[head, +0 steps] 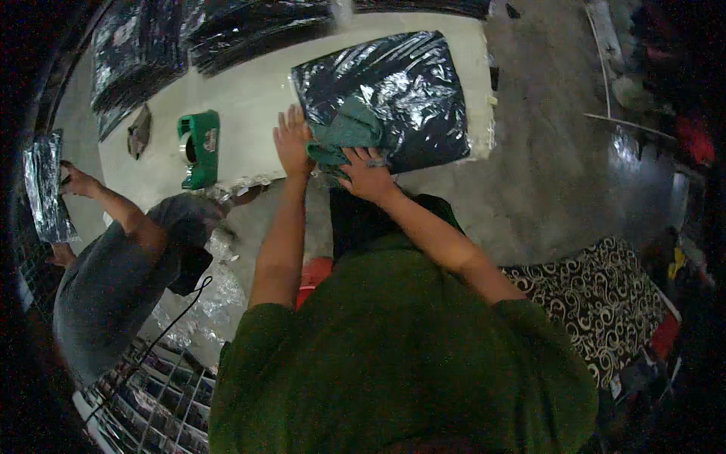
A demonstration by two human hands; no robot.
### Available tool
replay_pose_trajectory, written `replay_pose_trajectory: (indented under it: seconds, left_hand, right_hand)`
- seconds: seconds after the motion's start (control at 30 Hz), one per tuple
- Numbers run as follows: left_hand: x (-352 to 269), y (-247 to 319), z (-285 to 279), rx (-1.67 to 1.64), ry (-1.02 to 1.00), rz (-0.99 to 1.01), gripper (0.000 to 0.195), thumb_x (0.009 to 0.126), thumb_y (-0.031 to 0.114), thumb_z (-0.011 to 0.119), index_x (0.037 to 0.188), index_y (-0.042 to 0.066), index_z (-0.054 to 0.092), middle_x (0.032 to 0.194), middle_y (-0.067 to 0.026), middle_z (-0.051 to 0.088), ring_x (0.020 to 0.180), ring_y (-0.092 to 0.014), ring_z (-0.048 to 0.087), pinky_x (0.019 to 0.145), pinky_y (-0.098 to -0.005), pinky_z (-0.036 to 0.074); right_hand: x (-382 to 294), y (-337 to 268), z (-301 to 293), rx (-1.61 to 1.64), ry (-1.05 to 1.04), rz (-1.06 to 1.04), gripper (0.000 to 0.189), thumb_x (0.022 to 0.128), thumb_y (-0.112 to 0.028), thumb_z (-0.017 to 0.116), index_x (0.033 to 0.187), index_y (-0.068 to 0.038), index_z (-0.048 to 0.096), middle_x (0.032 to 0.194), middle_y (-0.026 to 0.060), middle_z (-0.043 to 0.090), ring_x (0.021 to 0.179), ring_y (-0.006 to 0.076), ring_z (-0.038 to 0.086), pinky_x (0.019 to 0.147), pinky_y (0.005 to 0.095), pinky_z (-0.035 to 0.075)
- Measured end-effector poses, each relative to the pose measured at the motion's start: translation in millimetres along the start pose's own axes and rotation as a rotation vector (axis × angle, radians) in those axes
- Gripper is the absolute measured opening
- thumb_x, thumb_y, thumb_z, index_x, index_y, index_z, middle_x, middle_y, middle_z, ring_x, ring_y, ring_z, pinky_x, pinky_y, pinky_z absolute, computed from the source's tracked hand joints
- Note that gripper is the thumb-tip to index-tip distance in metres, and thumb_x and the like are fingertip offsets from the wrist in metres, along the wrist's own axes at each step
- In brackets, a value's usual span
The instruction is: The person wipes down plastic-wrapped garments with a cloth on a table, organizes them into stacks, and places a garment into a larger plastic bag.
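A flat package wrapped in shiny dark plastic film [437, 96] lies on the pale tabletop [249, 113] in front of me. My left hand [294, 142] rests flat at its near left corner, fingers extended and holding nothing. My right hand [366, 175] is pressed on a green cloth [357, 122], which is bunched under the fingers and spread over the package's near left part. The fingertips are partly lost in the cloth's folds.
Left of my hands stand a green tape dispenser [210, 150] and a small brown item [139, 133]. More film-wrapped packages [255, 34] lie along the far side. A co-worker [125, 272] bends at the left, holding a wrapped bundle [48, 193]. A patterned fabric [590, 306] is at the right.
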State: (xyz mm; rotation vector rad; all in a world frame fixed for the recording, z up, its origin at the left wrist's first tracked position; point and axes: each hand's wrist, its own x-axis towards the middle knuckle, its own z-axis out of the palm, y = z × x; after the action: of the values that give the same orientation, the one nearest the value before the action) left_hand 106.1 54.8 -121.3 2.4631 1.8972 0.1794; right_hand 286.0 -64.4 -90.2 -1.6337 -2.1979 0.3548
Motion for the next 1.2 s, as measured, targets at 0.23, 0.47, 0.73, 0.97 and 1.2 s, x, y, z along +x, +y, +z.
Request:
replay_pose_trajectory:
  seconds: [0.23, 0.47, 0.73, 0.97, 1.2]
  left_hand:
    - [0, 10, -17, -0.081, -0.046, -0.033, 0.048, 0.101, 0.034, 0.029, 0.146, 0.017, 0.034, 0.153, -0.0052, 0.029, 0.141, -0.030, 0.023, 0.112, -0.0514, 0.019]
    - [2, 15, -30, 0.153, 0.079, 0.010, 0.050, 0.100, 0.036, 0.034, 0.146, 0.016, 0.033, 0.152, -0.0050, 0.029, 0.140, -0.032, 0.025, 0.112, -0.0532, 0.020]
    - [-3, 7, -10, 0.106, -0.065, 0.179, 0.061, 0.093, 0.042, 0.044, 0.148, 0.022, 0.028, 0.154, -0.0003, 0.026, 0.142, -0.026, 0.023, 0.112, -0.0500, 0.021]
    - [-8, 5, -18, -0.075, -0.105, 0.175, 0.055, 0.098, 0.044, 0.036, 0.148, 0.024, 0.027, 0.155, 0.0018, 0.025, 0.142, -0.025, 0.022, 0.114, -0.0491, 0.018]
    - [-5, 10, -16, -0.302, -0.015, 0.018, 0.071, 0.093, 0.047, 0.048, 0.148, 0.010, 0.024, 0.152, -0.0115, 0.029, 0.140, -0.029, 0.027, 0.112, -0.0498, 0.022]
  right_hand:
    - [-59, 111, -92, -0.269, 0.047, 0.322, 0.035, 0.085, -0.035, 0.060, 0.094, -0.002, 0.066, 0.117, 0.0185, 0.059, 0.107, 0.0346, 0.052, 0.095, 0.0445, 0.039]
    - [-78, 162, -128, -0.012, 0.270, 0.633, 0.041, 0.090, -0.026, 0.055, 0.123, -0.002, 0.055, 0.110, 0.0257, 0.059, 0.107, 0.0396, 0.054, 0.090, 0.0481, 0.043]
    - [9, -4, -26, 0.093, -0.298, -0.348, 0.050, 0.079, -0.020, 0.059, 0.128, -0.014, 0.056, 0.154, 0.0099, 0.024, 0.141, 0.0379, 0.018, 0.114, 0.0538, 0.018]
    - [-44, 44, -15, -0.237, -0.393, -0.458, 0.045, 0.091, -0.020, 0.051, 0.136, -0.012, 0.049, 0.149, -0.0023, 0.036, 0.139, 0.0213, 0.029, 0.111, 0.0454, 0.026]
    - [-131, 147, -125, -0.231, -0.192, 0.011, 0.034, 0.086, -0.012, 0.053, 0.118, -0.005, 0.062, 0.127, 0.0123, 0.056, 0.115, 0.0317, 0.052, 0.099, 0.0435, 0.038]
